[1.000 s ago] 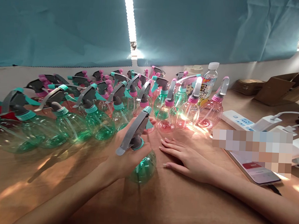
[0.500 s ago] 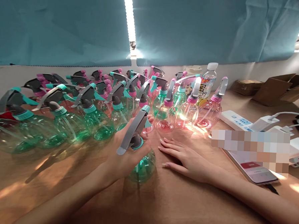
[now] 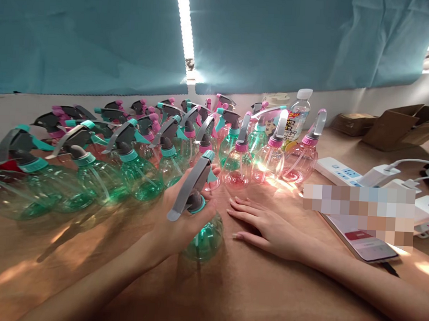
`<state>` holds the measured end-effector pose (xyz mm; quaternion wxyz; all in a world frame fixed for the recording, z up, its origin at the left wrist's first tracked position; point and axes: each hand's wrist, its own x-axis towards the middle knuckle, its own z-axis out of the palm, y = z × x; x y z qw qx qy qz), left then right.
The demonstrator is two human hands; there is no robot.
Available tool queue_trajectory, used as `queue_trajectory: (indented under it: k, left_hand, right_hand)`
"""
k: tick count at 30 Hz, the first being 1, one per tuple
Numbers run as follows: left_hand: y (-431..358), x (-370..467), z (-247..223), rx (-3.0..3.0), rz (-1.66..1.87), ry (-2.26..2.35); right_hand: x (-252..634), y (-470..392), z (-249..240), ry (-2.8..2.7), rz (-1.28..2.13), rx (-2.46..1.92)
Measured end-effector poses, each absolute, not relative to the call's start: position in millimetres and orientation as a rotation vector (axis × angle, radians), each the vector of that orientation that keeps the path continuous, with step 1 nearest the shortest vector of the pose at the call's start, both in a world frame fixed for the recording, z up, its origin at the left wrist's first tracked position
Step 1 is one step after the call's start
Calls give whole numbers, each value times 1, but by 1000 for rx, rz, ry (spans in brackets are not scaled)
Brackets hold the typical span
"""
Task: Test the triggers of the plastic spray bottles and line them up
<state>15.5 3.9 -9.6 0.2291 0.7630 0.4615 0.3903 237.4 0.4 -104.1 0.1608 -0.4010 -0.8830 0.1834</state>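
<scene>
A green spray bottle (image 3: 206,241) with a grey and turquoise trigger head stands on the brown tabletop (image 3: 257,297). My left hand (image 3: 177,216) is wrapped round its neck and upper body, so part of the bottle is hidden. To the right of it, my right hand (image 3: 265,225) lies flat on the table, fingers spread and holding nothing. Beyond my left hand stand several more green spray bottles (image 3: 141,180). Pink spray bottles (image 3: 237,166) stand just past the fingertips of my right hand.
A smartphone (image 3: 368,245), partly blurred out, lies right of my right forearm. Behind it is a white power strip (image 3: 336,170) with plugged-in chargers (image 3: 377,175) and cables. An open cardboard box (image 3: 399,127) and a labelled drink bottle (image 3: 300,112) stand farther back.
</scene>
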Motion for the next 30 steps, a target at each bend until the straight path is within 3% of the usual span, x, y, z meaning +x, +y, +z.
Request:
queue_trajectory:
  k: [30]
  left_hand:
    - [2,15,-9,2090,1062,1306]
  right_hand:
    - [238,0,-106,-2496,504,-1131]
